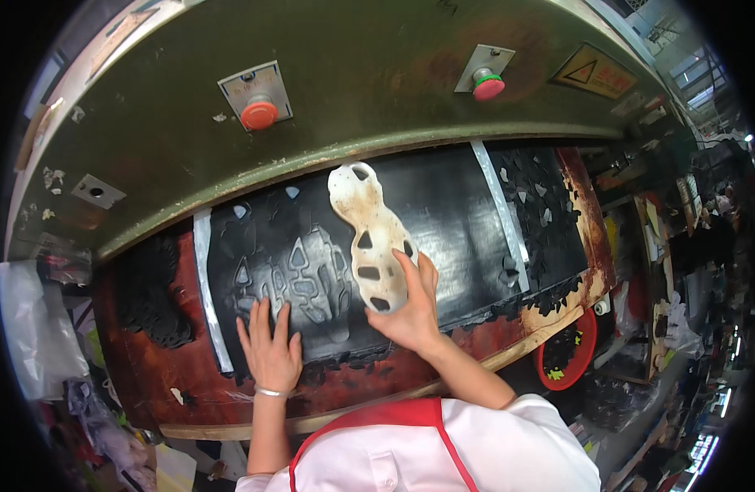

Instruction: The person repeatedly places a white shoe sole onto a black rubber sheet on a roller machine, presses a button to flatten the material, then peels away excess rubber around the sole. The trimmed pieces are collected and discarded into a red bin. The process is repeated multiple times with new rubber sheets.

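Observation:
My right hand [413, 307] grips the near end of a white, sole-shaped cutting die [369, 217], thumb on one edge and fingers on the other. Brownish stains mark the die, and several openings pierce it. It lies over or just above a black sheet [439, 213]; any gap under it I cannot make out. My left hand [272, 353], with a bracelet at the wrist, rests on the sheet's near left part with fingers spread. Just beyond those fingers, cut outlines and loose-looking black pieces [308, 271] show in the sheet.
A green machine beam [353, 90] spans the far side, carrying an orange-red push button [259, 113] and a pink-red one [487, 85]. Pale strips [211, 287] cross the sheet. Black scraps [160, 316] lie left on the reddish board. A red tub [589, 344] stands at lower right.

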The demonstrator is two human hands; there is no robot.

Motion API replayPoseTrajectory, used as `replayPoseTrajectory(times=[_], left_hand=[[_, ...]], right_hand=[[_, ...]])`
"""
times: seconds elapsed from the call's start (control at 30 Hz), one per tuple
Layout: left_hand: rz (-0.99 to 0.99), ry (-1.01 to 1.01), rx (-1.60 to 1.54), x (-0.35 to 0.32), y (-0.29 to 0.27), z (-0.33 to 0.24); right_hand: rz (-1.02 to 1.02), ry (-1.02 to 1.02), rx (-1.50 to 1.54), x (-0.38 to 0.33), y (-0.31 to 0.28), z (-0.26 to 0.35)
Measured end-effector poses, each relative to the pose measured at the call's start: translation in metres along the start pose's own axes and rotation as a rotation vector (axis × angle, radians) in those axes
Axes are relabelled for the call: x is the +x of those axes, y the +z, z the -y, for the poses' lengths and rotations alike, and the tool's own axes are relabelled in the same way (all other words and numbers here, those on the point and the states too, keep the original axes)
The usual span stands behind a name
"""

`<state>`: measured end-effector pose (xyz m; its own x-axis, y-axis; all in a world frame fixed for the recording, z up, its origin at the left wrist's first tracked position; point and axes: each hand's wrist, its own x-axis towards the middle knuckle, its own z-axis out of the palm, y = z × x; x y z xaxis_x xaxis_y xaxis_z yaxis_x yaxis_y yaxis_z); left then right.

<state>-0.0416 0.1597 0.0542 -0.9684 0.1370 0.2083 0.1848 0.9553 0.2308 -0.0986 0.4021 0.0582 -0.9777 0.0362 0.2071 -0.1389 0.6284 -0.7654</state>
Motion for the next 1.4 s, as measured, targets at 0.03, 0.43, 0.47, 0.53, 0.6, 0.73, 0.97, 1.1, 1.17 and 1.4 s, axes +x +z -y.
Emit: replayPoseTrajectory(times=[0.03,0.43,0.47,0.53,0.6,0.73,0.97,1.1,1.17,1.4], left_hand=[[-0.004,-0.008,-0.017,-0.01,-0.002,0.0],[0.086,-0.053,0.041,-0.044,-0.004,0.002],[0.094,-0.054,0.04,-0.043,-0.003,0.002],[0.092,-0.046,0.045,-0.041,-0.003,0.003],[0.097,-0.053,0.042,-0.037,-0.003,0.003],[0.074,-0.054,0.015,-0.022,-0.003,0.005],[-0.034,-0.05,0.005,0.042,0.019,0.027],[-0.165,-0.048,-0.068,0.063,0.022,0.039],[-0.218,-0.109,-0.164,0.059,0.019,0.037],[-0.168,0.018,-0.195,0.063,0.045,0.029]], right_hand=[[0.064,0.104,0.085,-0.008,-0.008,0.003],[-0.205,0.163,0.625,-0.049,-0.117,-0.014],[-0.193,0.149,0.551,-0.054,-0.125,-0.012],[-0.172,0.119,0.517,-0.054,-0.132,-0.013],[-0.161,0.152,0.372,-0.047,-0.125,-0.021],[-0.145,0.148,-0.031,-0.013,-0.07,-0.048],[-0.209,-0.109,-0.217,0.067,-0.028,-0.074],[-0.214,0.145,0.12,0.119,-0.031,-0.076],[-0.408,0.093,0.189,0.151,-0.047,-0.071],[-0.623,-0.2,-0.237,0.261,-0.069,-0.039]])
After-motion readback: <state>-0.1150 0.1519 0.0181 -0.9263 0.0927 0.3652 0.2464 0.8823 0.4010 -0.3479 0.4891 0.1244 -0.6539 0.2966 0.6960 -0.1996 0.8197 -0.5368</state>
